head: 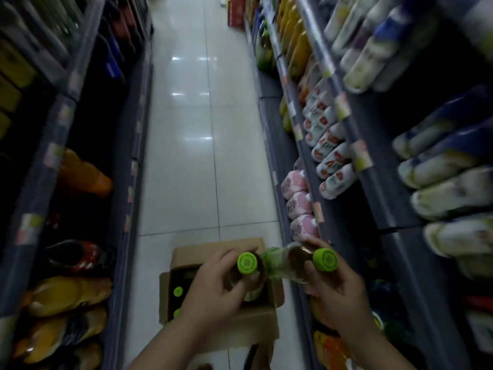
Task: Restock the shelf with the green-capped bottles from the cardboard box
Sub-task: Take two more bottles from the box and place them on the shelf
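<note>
Both hands are closed around bottles. The left hand (218, 287) wraps the neck and shoulder of one green-capped bottle (248, 273), thumb and fingers curled just below its cap, holding it upright above the open cardboard box (221, 324). The right hand (336, 289) grips a second green-capped bottle (306, 263) near its neck; this one is tilted, cap towards the camera, its green-labelled body pointing at the shelf (301, 303) on the right. The two bottles are just beside each other, nearly touching at the label.

The aisle runs away ahead over a pale tiled floor (186, 156), with dark shelving on both sides. The right-hand shelving carries rows of white-and-blue packs (440, 193), white bottles with red lettering (330, 161) and pink packs (298, 204). The left-hand shelving holds orange and yellow bottles (69, 292), blurred.

The cardboard box sits on the floor with its flaps folded out. Inside it, two more green caps (178, 291) show in the dark interior, to the left of the held bottle.
</note>
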`<act>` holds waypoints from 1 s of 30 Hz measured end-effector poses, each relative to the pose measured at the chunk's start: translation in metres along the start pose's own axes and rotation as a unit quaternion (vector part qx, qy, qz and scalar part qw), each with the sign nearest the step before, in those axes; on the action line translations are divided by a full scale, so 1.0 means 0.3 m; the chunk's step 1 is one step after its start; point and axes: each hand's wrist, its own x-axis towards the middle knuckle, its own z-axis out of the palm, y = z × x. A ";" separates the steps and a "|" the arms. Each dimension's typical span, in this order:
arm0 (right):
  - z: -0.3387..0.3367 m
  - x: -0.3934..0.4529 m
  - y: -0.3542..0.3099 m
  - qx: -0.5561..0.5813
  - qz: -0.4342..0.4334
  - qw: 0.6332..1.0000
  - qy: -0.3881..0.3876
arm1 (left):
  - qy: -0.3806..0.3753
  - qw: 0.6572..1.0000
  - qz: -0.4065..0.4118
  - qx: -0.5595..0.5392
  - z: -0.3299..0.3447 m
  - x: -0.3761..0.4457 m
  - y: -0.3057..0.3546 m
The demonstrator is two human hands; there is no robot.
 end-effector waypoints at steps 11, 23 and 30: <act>-0.177 -0.448 -0.672 -0.023 -0.074 0.986 0.144 | -0.016 0.989 0.144 -0.028 -0.225 -0.207 0.650; -0.229 -0.948 -0.787 -0.001 -0.100 0.940 0.327 | -0.214 0.950 0.227 -0.021 -0.159 -0.468 0.932; -0.301 -1.226 -0.759 0.006 -0.082 0.891 0.447 | -0.335 0.901 0.274 -0.031 0.029 -0.596 1.047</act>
